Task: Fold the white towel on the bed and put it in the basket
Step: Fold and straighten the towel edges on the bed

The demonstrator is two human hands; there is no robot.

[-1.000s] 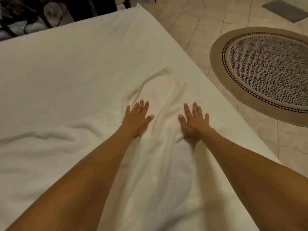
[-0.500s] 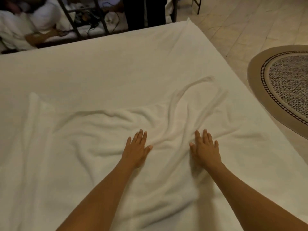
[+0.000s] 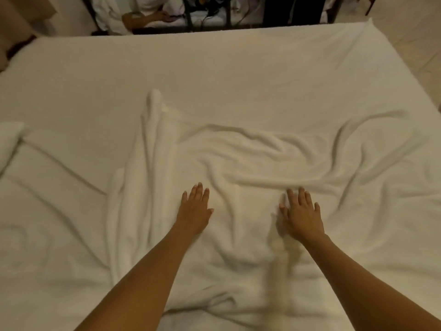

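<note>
White terry towel [image 3: 250,163] lies rumpled on the bed [image 3: 214,68]. Your left hand [image 3: 194,211] and right hand [image 3: 301,213] press flat on it, fingers straight and gripping nothing, likely to smooth it for folding.

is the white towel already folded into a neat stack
No, the white terry towel lies spread and rumpled on the white-sheeted bed, with the left hand and right hand flat on it.

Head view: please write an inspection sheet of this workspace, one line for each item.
Surface: bed with a white sheet, creased at the left.
Job's things: white towel spread out and wrinkled, not folded; basket not seen.
Clutter: nothing seen.
Hands: left hand and right hand flat on the towel, fingers straight.
Cables: dark cables beyond the bed's far edge.
Surroundings: dark metal frame; another person's arm; tiled floor at the right.
</note>
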